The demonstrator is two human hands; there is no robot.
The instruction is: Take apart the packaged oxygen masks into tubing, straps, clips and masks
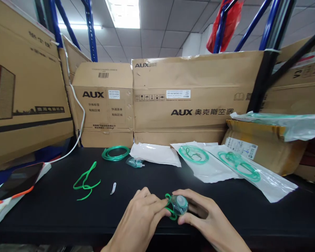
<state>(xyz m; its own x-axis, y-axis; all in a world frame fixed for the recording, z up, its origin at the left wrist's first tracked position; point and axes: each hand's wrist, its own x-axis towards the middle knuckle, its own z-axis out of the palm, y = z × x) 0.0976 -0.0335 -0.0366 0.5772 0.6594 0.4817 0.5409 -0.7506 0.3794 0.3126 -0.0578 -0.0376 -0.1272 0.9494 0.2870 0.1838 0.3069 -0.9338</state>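
Observation:
My right hand (203,211) grips a small clear-green oxygen mask (180,205) from its right side, thumb below and fingers above. A pale round disc shows on the mask's face. My left hand (147,213) pinches at the mask's left edge, where a green elastic strap (173,216) loops out above and below the fingertips. Exactly how the strap meets the mask is hidden by the fingers. Left of my hands lie a loose green elastic strap (85,182) and a small white strip (113,188). A clear connector-like mask piece (134,162) rests farther back.
Coiled green tubing (115,154) and a white packet (155,154) lie at the back. Bagged mask sets (194,154) sit to the right, before an open carton (259,140). A phone (18,178) on a cable is at left. AUX cardboard (194,84) walls the rear.

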